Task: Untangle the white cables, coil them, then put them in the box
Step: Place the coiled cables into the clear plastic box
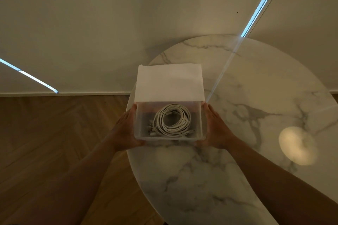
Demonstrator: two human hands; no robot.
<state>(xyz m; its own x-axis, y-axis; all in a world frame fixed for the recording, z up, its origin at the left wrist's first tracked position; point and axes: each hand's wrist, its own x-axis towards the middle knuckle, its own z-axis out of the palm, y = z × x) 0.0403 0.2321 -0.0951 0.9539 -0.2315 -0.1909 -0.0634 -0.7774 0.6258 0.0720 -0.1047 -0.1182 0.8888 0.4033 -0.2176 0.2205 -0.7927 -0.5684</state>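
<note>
Your hands are flanking the box: your left hand (126, 128) and your right hand (215, 128) are each pressing a flat palm against a side wall, fingers lying straight and pointing away from you, nothing pinched or curled that I can make out

You are working at the left rim of the marble table (201, 179), with the wooden floor (45, 133) showing just beside it. The clear box (167, 138) is sitting at that rim or hanging just above it; I cannot tell which. Its white lid (170, 82) is standing up along the far side. The white cables (172, 118) are lying coiled inside, so the task is looking close to done.

Judging the risks: you are holding smooth plastic by side pressure alone, so it could be slipping down between your palms, and this near the rim it could be tipping towards the floor. The upright lid could be dropping shut too, and the coil could be springing loose.

The box is running its long side left to right across you, mouth facing up. The coil is lying flat, its ring opening upward, slightly stretched the same way, loose ends gathering at the near left
</note>
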